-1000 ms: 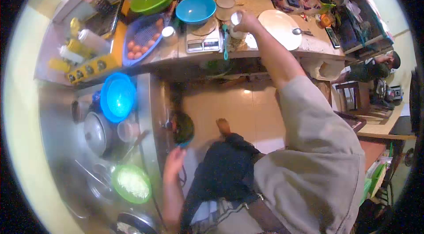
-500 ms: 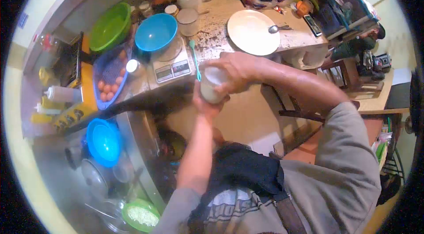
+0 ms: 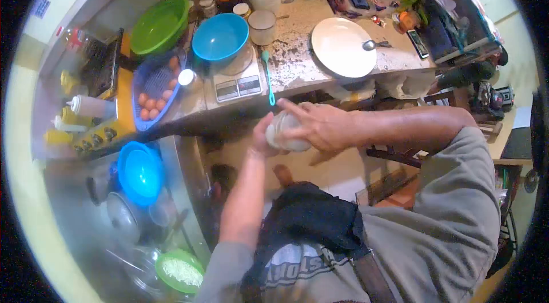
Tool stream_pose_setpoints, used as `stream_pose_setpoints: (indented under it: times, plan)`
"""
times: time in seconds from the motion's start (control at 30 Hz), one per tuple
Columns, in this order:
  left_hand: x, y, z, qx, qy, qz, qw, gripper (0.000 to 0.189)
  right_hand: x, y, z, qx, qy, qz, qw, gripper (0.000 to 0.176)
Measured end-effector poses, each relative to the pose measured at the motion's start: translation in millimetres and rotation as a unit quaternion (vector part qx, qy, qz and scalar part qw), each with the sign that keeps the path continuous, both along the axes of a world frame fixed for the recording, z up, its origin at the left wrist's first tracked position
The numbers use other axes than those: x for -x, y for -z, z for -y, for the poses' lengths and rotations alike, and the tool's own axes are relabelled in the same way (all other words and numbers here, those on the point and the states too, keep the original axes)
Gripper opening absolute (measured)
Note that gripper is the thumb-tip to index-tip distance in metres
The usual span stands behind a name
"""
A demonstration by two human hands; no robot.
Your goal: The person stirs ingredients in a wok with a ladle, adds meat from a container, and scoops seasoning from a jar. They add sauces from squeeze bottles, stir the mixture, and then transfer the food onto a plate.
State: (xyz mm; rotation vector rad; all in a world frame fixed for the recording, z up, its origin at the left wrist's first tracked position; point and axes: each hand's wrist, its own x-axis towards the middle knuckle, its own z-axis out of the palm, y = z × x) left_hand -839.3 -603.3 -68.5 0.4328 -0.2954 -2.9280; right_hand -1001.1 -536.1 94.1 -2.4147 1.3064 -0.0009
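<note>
Both hands hold a whitish, translucent jar (image 3: 286, 133) in front of my chest, off the counter's near edge. My left hand (image 3: 261, 136) is wrapped round its left side. From the right, my right hand (image 3: 321, 126) closes over it, fingers across its far side and top. The jar is tilted and partly blurred, so what is inside cannot be made out. Just beyond my hands, a teal spatula (image 3: 268, 77) lies on the counter beside a digital kitchen scale (image 3: 239, 88). A blue bowl (image 3: 220, 38) sits on the scale.
A purple basket (image 3: 150, 83) of eggs, a green basin (image 3: 160, 26) and a white-capped jar (image 3: 187, 78) stand on the left. A white plate (image 3: 343, 46) with a spoon (image 3: 370, 45) is on the right. Lower left are a blue basin (image 3: 140, 172) and a green bowl (image 3: 180, 271) of white shreds.
The jar has gone from nearly upright to tilted between my hands. My right hand has shifted lower and to the right, and the whole view has moved slightly.
</note>
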Motion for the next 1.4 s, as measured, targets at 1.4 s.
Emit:
stream_pose_setpoints:
  times: [1.4]
  plan:
    - [-507,-95,-373,0.053,-0.755,0.033,0.652,0.059,-466,-70,-158,0.147,-0.381,0.225,0.884,0.033]
